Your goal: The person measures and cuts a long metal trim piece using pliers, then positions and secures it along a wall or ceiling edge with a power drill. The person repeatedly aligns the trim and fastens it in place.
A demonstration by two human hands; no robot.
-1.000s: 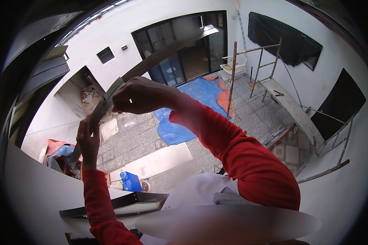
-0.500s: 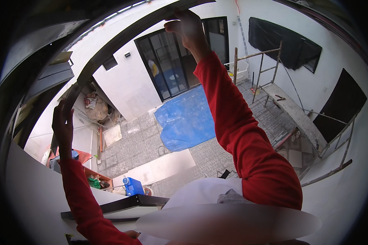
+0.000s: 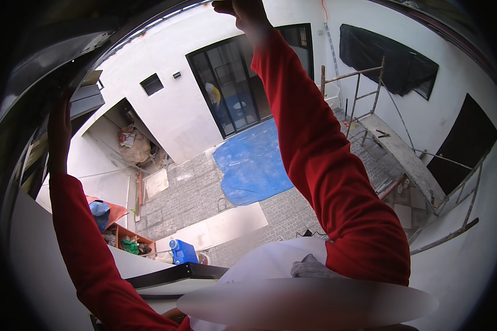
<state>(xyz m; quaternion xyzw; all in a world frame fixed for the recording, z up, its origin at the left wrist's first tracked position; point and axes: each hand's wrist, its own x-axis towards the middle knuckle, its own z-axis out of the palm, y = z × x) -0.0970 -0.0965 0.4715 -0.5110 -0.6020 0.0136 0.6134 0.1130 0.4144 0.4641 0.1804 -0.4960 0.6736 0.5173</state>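
A long dark bar [image 3: 149, 15], probably metal, is held up overhead and looks bent along the picture's upper left rim. My left hand [image 3: 59, 129] is raised at the far left against it; its fingertips sink into shadow. High at the top edge, my right hand [image 3: 247, 15] is on the bar too, fingers curled and partly cut off by the frame. Both arms wear red sleeves. The bar blends with the dark structure overhead, so I cannot tell whether they touch.
Far below lies a paved yard with a blue tarp [image 3: 254, 163]. Rusty scaffolding [image 3: 353, 71] and a plank [image 3: 403, 149] stand right. A dark frame beam [image 3: 188, 270] and a blue jug [image 3: 183, 252] are near me. Behind the sliding glass door [image 3: 226, 83] is a person in yellow.
Both hands have risen with the bar toward the upper rim, the left also shifting outward to the left. The bar no longer crosses the view of the white wall and small window.
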